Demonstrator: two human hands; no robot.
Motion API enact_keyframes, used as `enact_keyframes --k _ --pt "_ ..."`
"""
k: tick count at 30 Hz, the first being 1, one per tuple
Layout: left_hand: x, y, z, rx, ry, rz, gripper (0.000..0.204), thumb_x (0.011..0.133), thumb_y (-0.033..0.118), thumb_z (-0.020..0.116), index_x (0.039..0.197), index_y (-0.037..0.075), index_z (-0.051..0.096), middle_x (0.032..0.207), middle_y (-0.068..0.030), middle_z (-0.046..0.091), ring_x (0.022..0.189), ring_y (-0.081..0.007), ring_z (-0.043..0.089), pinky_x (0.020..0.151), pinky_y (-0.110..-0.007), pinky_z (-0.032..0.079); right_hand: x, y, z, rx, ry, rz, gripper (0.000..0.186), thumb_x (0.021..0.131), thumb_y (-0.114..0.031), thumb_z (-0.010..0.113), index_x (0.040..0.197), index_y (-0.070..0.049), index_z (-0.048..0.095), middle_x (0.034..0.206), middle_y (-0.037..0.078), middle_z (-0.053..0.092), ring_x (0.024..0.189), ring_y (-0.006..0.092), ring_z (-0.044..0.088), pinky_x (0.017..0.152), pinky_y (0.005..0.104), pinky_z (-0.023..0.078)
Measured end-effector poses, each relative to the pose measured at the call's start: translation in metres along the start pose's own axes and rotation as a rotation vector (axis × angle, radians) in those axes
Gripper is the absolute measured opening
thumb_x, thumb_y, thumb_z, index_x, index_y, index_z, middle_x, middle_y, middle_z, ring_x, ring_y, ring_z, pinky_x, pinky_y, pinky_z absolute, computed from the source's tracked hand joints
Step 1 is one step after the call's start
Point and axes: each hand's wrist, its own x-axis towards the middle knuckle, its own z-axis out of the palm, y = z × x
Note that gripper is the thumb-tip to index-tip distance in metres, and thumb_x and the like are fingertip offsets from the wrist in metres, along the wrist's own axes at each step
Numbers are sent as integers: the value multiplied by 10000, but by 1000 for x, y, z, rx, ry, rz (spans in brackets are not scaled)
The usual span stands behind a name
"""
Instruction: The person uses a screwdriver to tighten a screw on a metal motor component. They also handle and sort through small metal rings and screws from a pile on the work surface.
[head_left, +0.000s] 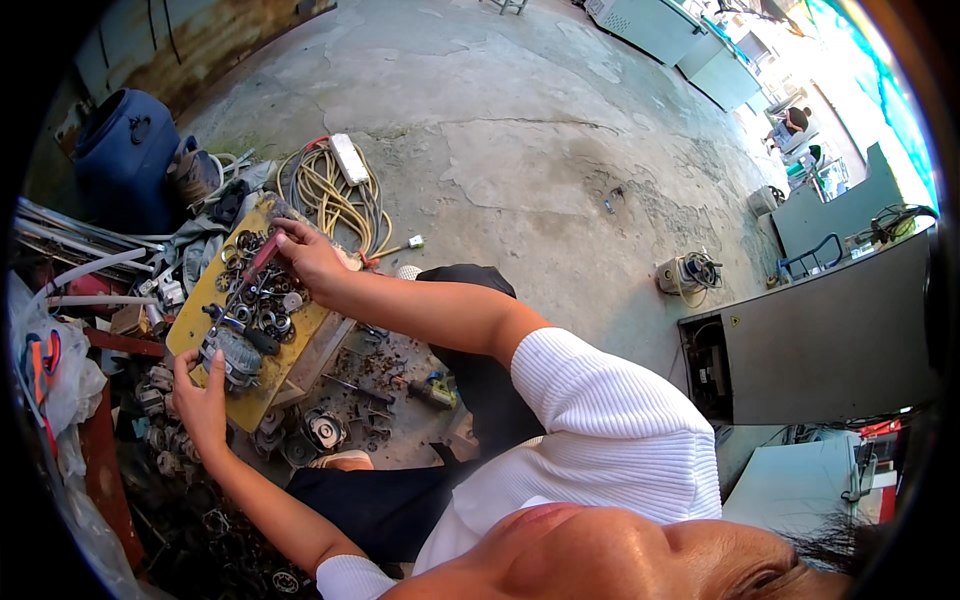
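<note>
My right hand [312, 262] is closed round the red handle of a screwdriver [264, 254]. Its shaft slants down toward a grey finned metal motor housing [236, 358]. The housing lies at the near end of a yellow board [190, 318]. At the housing's near left side is my left hand [202, 405], thumb and forefinger set against it; its other fingers are partly hidden. A black-handled tool [262, 341] lies across the board just beyond the housing. Many bearings and metal rings [275, 318] are heaped around it. The screwdriver's tip is too small to make out.
Coiled yellow cable [325, 195] with a white power strip [348, 160] lies beyond the board. A blue barrel [128, 160] stands far left. On the floor nearer me are a green and black power drill [432, 391] and scattered small parts. A grey cabinet [830, 335] is at right.
</note>
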Motion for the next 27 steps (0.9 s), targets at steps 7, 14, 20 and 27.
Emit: enact_keyframes --k 7,14,20,27 --pt "0 -8 -1 -45 16 25 447 857 374 696 1073 3 576 1009 -147 638 958 -310 592 885 -398 426 -12 -8 12 -159 40 31 334 993 -143 523 1308 -32 520 1050 47 640 878 118 590 785 242 476" --pt "2 0 -1 -103 -4 18 451 847 358 707 1088 0 578 1043 -176 642 987 -327 601 881 -408 444 -11 -14 6 -126 55 47 328 1001 -80 472 1320 -10 499 1078 65 627 896 124 582 810 263 480" --pt "0 1 -3 -83 5 -10 473 837 377 709 1103 9 575 1069 -191 631 1016 -348 590 891 -421 439 -8 -4 6 -159 40 46 351 988 -204 548 1301 -48 523 988 40 636 806 113 583 693 255 486" --pt "-1 4 -5 -100 4 2 490 831 386 719 1092 -5 581 1042 -198 639 999 -345 598 891 -416 440 1 -2 -5 -94 -35 109 366 999 -237 537 1340 -112 492 1013 19 642 810 107 589 670 254 471"
